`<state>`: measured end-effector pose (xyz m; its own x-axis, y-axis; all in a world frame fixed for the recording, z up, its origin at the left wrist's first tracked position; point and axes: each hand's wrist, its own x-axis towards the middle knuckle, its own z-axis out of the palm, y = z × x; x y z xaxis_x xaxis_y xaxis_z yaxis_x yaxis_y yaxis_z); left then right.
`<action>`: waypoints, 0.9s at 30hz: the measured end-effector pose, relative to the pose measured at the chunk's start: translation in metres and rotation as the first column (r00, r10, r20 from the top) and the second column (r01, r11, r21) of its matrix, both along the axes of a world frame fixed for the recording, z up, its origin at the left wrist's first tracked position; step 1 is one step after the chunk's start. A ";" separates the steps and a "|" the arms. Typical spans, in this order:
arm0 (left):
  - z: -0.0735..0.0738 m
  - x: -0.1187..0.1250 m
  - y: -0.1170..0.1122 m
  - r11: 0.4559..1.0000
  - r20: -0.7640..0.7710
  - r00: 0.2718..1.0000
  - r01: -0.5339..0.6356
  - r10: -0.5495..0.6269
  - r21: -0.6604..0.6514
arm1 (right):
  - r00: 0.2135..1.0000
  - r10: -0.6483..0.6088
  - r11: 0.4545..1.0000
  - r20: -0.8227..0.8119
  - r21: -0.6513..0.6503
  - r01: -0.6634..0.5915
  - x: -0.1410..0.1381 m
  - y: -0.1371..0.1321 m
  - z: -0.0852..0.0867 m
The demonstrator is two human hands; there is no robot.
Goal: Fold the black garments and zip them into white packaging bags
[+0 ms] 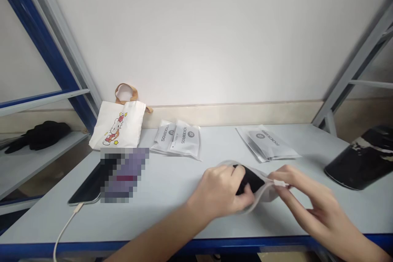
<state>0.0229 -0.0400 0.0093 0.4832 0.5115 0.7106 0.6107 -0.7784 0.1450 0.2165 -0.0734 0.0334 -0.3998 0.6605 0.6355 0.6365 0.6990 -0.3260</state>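
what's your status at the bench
Left hand gripping clear pouch, black item inside; right hand pinching its edge; cabled phone off to the left.

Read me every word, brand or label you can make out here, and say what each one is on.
"ROCKBROS", sideways, on both left white packets.
"ROCKBROS", upside down, on the right white packet.
Small print on the packets: too small to read.
Hello Kitty tote bag: picture only, no readable lettering.
Pixelated patch: unreadable.
Clear pouch between the left hand and right hand: nothing readable.
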 end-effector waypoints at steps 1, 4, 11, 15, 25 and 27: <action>0.001 -0.004 0.001 0.995 0.081 0.995 0.057 -0.064 0.077 | 0.999 -0.030 0.996 0.039 0.080 0.027 0.005 0.003 -0.001; 0.013 -0.021 -0.001 0.996 0.441 0.895 0.041 -0.070 0.076 | 0.977 -0.195 0.959 0.088 0.226 0.171 0.023 0.015 -0.005; 0.039 -0.053 0.027 0.929 0.924 0.183 0.096 0.337 -0.358 | 0.897 -0.435 0.899 0.078 0.089 0.428 0.030 0.048 0.004; 0.028 -0.074 0.048 0.900 0.912 0.081 0.150 0.402 -0.410 | 0.858 -0.512 0.859 -0.037 -0.021 0.511 0.028 0.074 0.019; -0.028 -0.079 0.025 0.539 0.590 0.544 0.274 0.596 -0.797 | 0.798 -0.338 0.941 0.499 0.187 0.282 0.011 0.132 -0.030; -0.034 -0.080 0.022 0.386 0.537 0.586 0.373 0.607 -0.844 | 0.796 -0.231 0.972 0.559 0.096 0.214 0.004 0.128 -0.041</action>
